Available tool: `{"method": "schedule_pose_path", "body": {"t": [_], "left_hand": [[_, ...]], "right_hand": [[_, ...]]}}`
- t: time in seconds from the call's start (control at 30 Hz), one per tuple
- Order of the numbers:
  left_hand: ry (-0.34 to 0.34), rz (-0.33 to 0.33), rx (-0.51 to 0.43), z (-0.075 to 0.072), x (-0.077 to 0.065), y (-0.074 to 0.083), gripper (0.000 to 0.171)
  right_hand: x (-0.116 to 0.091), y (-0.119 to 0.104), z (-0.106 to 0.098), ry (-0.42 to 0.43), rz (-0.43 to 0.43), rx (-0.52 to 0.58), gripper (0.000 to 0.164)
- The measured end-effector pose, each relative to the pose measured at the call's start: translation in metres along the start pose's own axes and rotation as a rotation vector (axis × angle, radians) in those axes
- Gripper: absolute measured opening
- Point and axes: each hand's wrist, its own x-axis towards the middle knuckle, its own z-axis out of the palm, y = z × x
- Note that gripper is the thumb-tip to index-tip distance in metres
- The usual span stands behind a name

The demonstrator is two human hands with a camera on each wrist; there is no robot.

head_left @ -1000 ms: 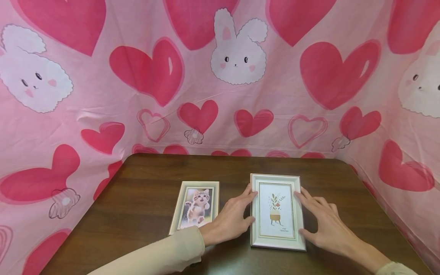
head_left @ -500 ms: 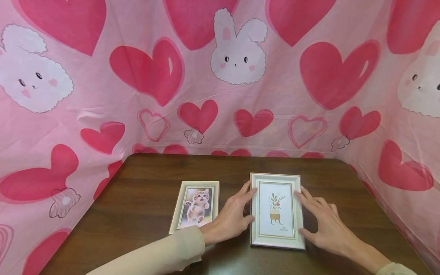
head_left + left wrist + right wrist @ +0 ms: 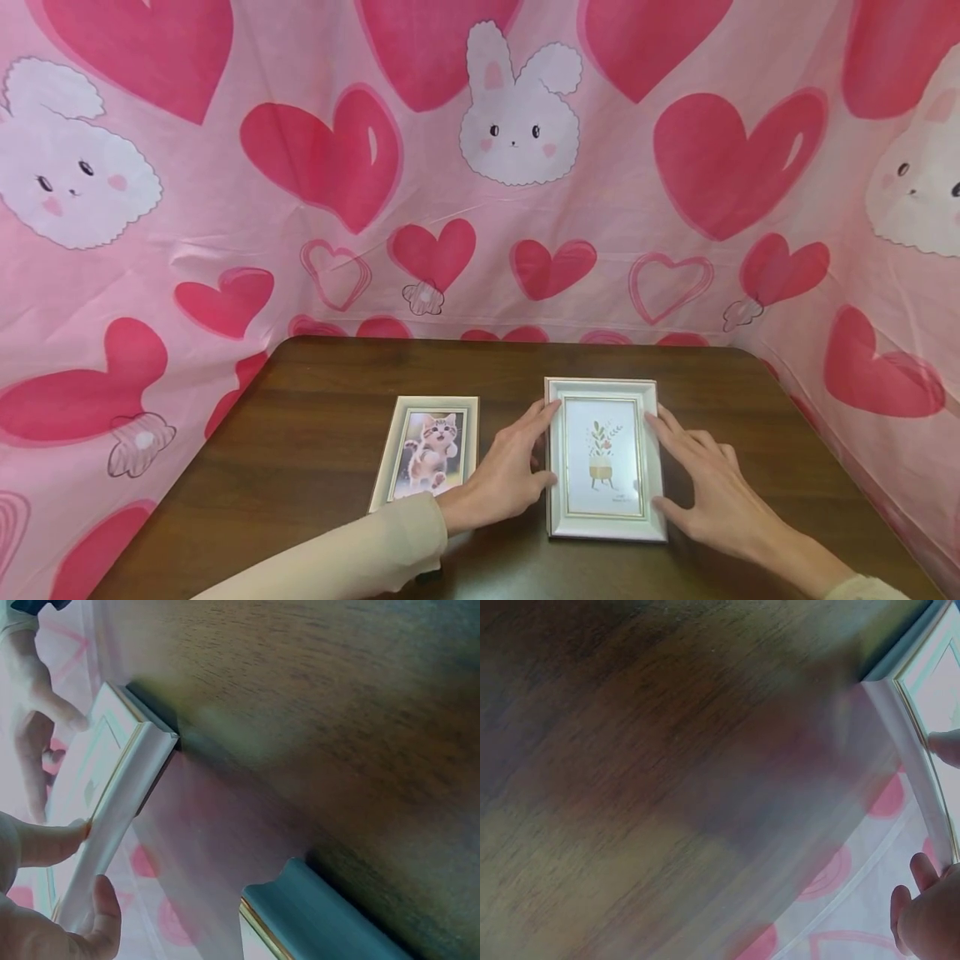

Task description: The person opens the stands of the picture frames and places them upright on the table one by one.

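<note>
A white picture frame (image 3: pixel 602 527) with a potted-plant print stands in front of me, right of the table's middle. My left hand (image 3: pixel 504 468) grips its left side, with a finger over the front rim and the thumb at the edge. On the opposite side, my right hand (image 3: pixel 712 487) holds the right edge between thumb and fingers. The left wrist view shows the frame (image 3: pixel 126 784) from its side, with fingers on its rim. A second, cream picture frame (image 3: pixel 386 462) with a kitten picture lies to the left, partly covered by my left forearm.
The brown wooden table (image 3: pixel 315 467) has rounded far corners. Pink cloth (image 3: pixel 420 200) printed with hearts and rabbits hangs behind it and along both sides. The kitten frame's moulded edge (image 3: pixel 330 915) is close below the left wrist.
Both hands keep their hold on the plant-print frame. The frame has tilted slightly, and more glare lies on its glass. The kitten frame has not moved.
</note>
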Motion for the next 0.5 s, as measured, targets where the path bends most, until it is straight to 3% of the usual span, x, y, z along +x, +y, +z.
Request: {"method": "schedule_pose_path", "body": {"t": [0.3, 0.5], "left_hand": [[0.010, 0.045, 0.011, 0.0002, 0.0008, -0.0022, 0.106], [0.044, 0.057, -0.008, 0.0021, 0.0008, -0.0051, 0.112]], "right_hand": [[-0.0020, -0.0007, -0.0023, -0.008, 0.018, 0.006, 0.123], [-0.0034, -0.0006, -0.0021, -0.003, 0.019, 0.024, 0.115]]}}
